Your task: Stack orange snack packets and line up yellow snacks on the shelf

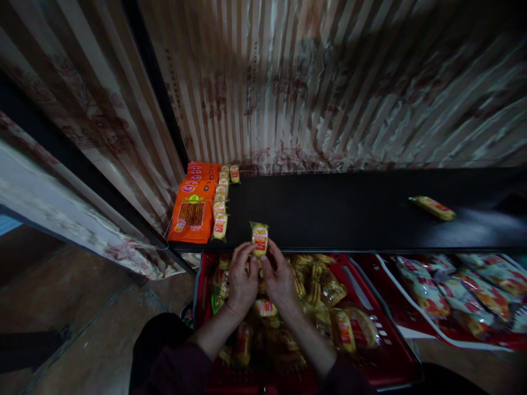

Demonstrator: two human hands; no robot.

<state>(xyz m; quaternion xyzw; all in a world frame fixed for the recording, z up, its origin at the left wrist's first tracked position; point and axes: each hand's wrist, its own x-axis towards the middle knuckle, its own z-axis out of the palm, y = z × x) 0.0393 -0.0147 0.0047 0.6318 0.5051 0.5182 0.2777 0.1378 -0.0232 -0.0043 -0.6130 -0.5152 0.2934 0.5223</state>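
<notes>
Between the fingertips of my left hand (pixel 242 278) and my right hand (pixel 280 278) is a small yellow wrapped snack (pixel 259 238), held upright by its lower part at the front edge of the black shelf (pixel 313 214). Both hands are closed on it, above a red basket (pixel 395 359) of yellow packaged snacks (pixel 317 280). Farther left on the shelf, a row of similar small snacks (pixel 220 225) runs front to back beside orange packets (pixel 191 218).
One yellow snack (pixel 434 208) lies alone on the shelf at the right. Below it, another red basket (pixel 387 280) holds white and orange bags (pixel 424 288). Pleated curtains (pixel 288 99) hang behind, and a dark metal post (pixel 154 77) rises at the shelf's left end.
</notes>
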